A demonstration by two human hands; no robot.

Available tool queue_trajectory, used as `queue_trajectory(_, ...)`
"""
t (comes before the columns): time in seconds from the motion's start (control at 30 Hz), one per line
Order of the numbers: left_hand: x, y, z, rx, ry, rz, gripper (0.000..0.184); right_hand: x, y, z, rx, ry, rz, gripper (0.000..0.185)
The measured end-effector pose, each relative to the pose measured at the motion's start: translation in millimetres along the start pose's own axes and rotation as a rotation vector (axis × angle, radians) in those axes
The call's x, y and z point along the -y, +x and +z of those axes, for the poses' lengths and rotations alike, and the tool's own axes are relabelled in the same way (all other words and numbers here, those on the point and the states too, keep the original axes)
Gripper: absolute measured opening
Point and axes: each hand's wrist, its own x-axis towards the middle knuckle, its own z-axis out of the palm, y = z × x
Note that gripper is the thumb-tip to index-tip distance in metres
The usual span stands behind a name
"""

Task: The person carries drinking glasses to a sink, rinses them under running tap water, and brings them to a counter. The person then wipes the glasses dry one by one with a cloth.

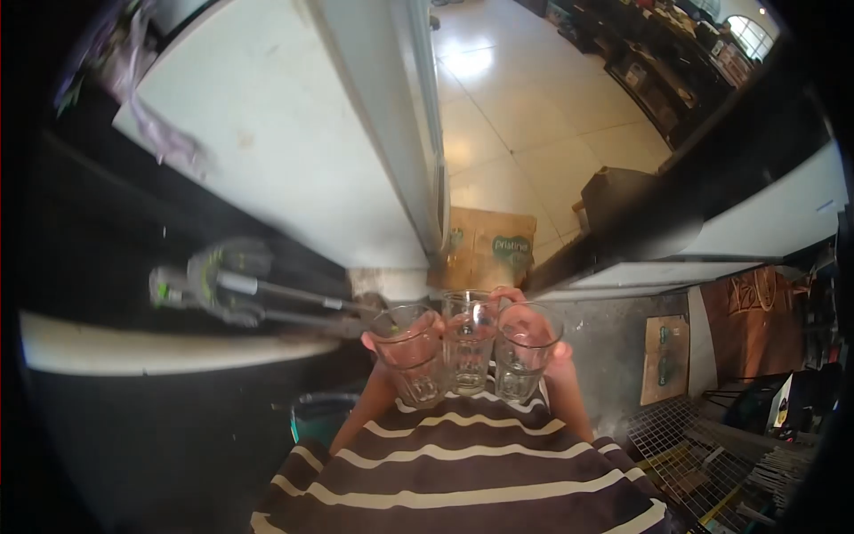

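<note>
Three clear drinking glasses are held close together in front of my striped shirt. My left hand point(374, 347) is closed around the left glass point(416, 374), which leans a little. My right hand point(532, 327) is wrapped round the right glass point(518, 378), with its fingertips reaching toward the rim of the middle glass point(468, 356). That middle glass stands upright between the other two; whether one hand or both grip it I cannot tell. Fingers show through the glass walls, and no contents can be made out in any of the three.
A white door or panel point(267, 125) rises at the left front. Ahead, a flattened cardboard box point(485, 240) lies at a threshold before the tiled floor point(516, 125). A long-handled tool point(240, 285) is at the left. Another cardboard sheet point(665, 360) and a wire rack point(680, 445) are on the right.
</note>
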Motion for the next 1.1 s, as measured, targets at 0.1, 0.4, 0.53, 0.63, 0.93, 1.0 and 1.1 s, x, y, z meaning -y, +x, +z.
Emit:
queue_trajectory(0.1,-25.1,54.2,13.7,0.019,-0.111,0.038,0.108,21.8,34.6,-29.1,-0.14,0.086,0.024,0.087)
queue_trajectory(0.4,-103.6,217.4,-78.6,0.009,-0.143,0.065,0.113,86.5,188.8,-158.8,-0.055,0.065,-0.073,0.086)
queue_trajectory(0.53,-136.1,251.8,-92.1,-0.128,0.067,0.15,0.117,116.8,248.6,-176.9,-0.074,0.086,0.016,0.085)
queue_trajectory(0.63,-161.7,295.2,-81.1,-0.208,0.211,0.151,0.101,118.9,295.5,-204.8,0.012,0.19,0.013,0.081)
queue_trajectory(0.93,-204.5,365.2,-114.0,-0.262,0.167,0.396,0.104,108.4,399.1,-276.8,0.132,0.334,0.2,0.076)
queue_trajectory(1.0,-217.2,383.8,-129.6,-0.354,0.163,0.394,0.097,104.3,426.4,-301.3,0.162,0.33,0.265,0.078)
queue_trajectory(1.1,-240.8,410.7,-154.8,-0.382,0.216,0.422,0.098,91.0,470.5,-336.1,0.215,0.385,0.332,0.08)
